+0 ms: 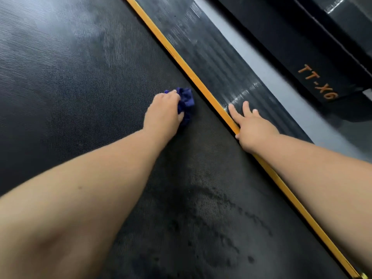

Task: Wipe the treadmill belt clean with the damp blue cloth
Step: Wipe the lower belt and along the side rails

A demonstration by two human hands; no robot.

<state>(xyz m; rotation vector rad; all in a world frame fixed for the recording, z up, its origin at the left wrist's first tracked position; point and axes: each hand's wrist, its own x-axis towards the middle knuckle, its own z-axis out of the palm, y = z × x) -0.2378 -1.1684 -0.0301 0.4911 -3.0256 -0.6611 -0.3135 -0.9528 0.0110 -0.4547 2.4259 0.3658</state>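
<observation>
Now left hand (pixel 163 114) clutches blue cloth (pixel 188 99) on belt (pixel 80 87); right hand (pixel 254 128), grip wide, rests on rail (pixel 219 63).

Place: you are in a workout space, gym or home you cannot tell
Below you: you look down on a textured black treadmill belt (pixel 80 87), orange strip (pixel 181 63) along its edge
Beside it: ribbed side rail (pixel 217 63), grey floor (pixel 261 73), black housing (pixel 291 47) lettered TT-X6
</observation>
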